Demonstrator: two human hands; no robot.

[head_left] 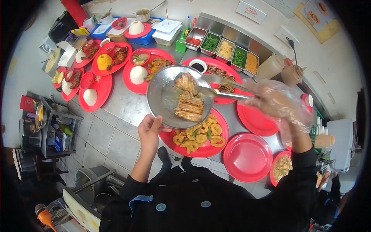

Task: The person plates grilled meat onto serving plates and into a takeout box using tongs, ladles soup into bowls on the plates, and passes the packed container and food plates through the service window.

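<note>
Over the counter (119,101), your left hand (148,132) grips the bowl (162,98), likely steadying meat (190,106) inside it for tongs (222,94) your right hand (276,99) clasps.

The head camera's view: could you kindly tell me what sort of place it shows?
Probably a restaurant kitchen, at a plating counter: several red plates carry cooked food, steel tubs hold chopped ingredients, and the plastic-gloved right hand grips tongs.

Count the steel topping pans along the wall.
5, in one row, left to right: red-filled pan, green-strip pan, yellow-shred pan, chopped-green pan, orange-filled pan. None appears hidden.
</note>
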